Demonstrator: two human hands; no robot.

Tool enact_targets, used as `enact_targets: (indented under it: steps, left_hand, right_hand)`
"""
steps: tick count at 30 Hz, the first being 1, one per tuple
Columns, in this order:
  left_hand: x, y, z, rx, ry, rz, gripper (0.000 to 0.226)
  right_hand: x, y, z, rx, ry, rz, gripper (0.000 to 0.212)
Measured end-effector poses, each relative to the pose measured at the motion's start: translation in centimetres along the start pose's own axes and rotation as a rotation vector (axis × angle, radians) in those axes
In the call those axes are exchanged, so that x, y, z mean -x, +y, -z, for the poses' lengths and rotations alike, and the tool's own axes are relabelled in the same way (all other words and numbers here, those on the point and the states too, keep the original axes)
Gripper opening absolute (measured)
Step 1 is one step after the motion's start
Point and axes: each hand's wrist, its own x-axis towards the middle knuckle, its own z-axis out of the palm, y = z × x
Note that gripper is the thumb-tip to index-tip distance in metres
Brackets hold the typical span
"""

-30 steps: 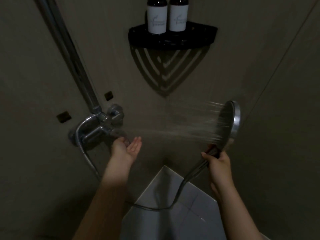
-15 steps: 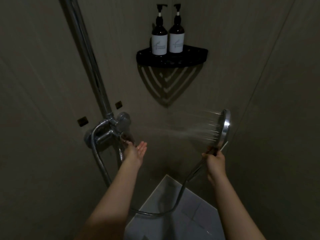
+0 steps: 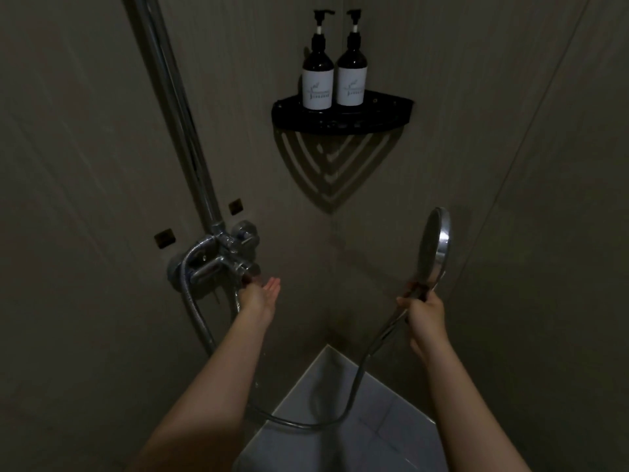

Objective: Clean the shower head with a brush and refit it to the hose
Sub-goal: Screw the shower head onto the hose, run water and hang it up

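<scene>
Shower head (image 3: 437,247) upright, face toward the tap (image 3: 221,264).
Right hand (image 3: 425,311) clamps its handle; left hand (image 3: 260,294) fingers apart, beside the tap.

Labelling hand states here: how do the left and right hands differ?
1. The left hand is open, fingers straight, palm up; the right hand is curled round the handle of the shower head.
2. The left hand holds nothing and sits beside the tap; the right hand holds the shower head upright, away from the tap.
Shared: both are bare and raised to a similar height.
</scene>
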Motion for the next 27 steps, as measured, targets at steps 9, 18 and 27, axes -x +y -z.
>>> enact_targets:
  steps: [9,18,27]
  left_hand:
    - [-0.1,0.1,0.2,-0.057,0.05,-0.001,0.039]
    - [0.1,0.6,0.6,-0.051,0.003,0.062,0.044]
    - [0.9,1.4,0.6,-0.096,-0.024,0.082,0.037]
  right_hand:
    - [-0.4,-0.1,-1.1,0.066,-0.043,0.005,0.043]
    - [-0.4,-0.4,-1.7,0.097,-0.062,0.001,0.039]
    - [0.6,-1.3,-2.0,0.094,-0.1,-0.006,0.034]
